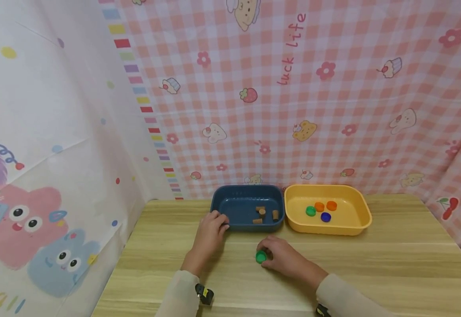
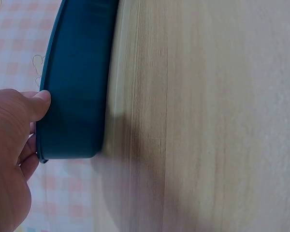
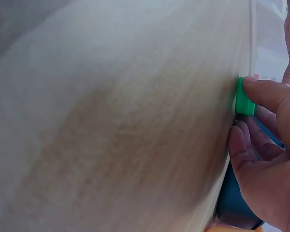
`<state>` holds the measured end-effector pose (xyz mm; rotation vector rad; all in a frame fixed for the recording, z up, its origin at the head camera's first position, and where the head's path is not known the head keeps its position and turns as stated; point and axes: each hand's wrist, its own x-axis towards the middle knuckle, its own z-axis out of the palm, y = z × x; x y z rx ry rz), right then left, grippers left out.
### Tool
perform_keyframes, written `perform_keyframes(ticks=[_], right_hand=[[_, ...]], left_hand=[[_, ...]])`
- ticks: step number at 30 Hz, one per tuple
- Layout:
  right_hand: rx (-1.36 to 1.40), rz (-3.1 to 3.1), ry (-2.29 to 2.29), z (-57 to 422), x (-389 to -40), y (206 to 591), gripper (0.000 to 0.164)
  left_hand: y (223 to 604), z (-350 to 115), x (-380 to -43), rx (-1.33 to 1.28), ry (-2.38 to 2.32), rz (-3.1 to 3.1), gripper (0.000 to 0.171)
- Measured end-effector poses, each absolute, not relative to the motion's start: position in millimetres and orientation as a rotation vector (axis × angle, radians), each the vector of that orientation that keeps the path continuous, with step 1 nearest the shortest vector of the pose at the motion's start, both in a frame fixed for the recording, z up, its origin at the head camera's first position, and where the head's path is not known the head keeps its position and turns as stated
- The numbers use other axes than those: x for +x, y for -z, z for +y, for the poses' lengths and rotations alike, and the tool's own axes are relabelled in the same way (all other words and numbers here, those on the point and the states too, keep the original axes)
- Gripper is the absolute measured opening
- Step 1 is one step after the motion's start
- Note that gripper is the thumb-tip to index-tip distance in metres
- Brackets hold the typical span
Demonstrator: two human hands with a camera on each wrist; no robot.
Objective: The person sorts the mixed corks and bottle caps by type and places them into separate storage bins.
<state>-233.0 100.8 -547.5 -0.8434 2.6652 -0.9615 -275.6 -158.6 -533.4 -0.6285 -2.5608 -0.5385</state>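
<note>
My left hand (image 1: 211, 229) grips the dark blue tray (image 1: 247, 227) at its front left corner. In the left wrist view the thumb (image 2: 40, 102) presses the outer wall just under the rim, and other fingers reach behind it. My right hand (image 1: 282, 256) pinches a green bottle cap (image 1: 260, 256) low over the table, in front of the blue tray. The right wrist view shows that green cap (image 3: 244, 98) on its side-on edge, with the thumb on top of it. Several cork pieces (image 1: 275, 215) lie in the right part of the blue tray.
A yellow tray (image 1: 357, 229) stands just right of the blue one, holding a green cap (image 1: 311, 211), two orange caps (image 1: 331, 205) and a dark blue cap (image 1: 326, 217). Both trays sit at the back of the wooden table (image 1: 396, 264), before a pink checked cloth (image 1: 285, 105).
</note>
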Motion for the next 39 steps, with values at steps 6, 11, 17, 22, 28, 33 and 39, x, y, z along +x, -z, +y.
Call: perform_keyframes(ticks=[6,11,17,22,28,33,39], right_hand=[[-0.843,2.663,0.982,102.5,-232.8,549.5,0.024],[-0.835,2.648,1.022,103.9,-231.0,549.2,0.023],[-0.822,2.67,1.051,105.1,-227.4,549.3,0.024],[-0.826,2.685,1.073,105.9,-225.6,551.5,0.023],[-0.778,2.663,1.123,112.6,-224.4,553.3,0.024],[-0.689,2.639,1.174,122.7,-222.7,551.1,0.027],[-0.6,2.618,1.211,133.6,-219.4,543.7,0.029]], left_hand=[[534.5,-158.4,-275.7,-0.621,0.536,-2.557,0.005],[533.5,-157.9,-275.5,-0.614,0.563,-2.574,0.004],[532.0,-158.1,-275.3,-0.615,0.558,-2.581,0.005],[532.2,-158.0,-275.4,-0.615,0.56,-2.58,0.005],[533.2,-158.0,-275.1,-0.624,0.552,-2.57,0.006],[532.9,-157.8,-275.2,-0.617,0.559,-2.595,0.005],[534.4,-158.7,-276.3,-0.619,0.545,-2.581,0.005]])
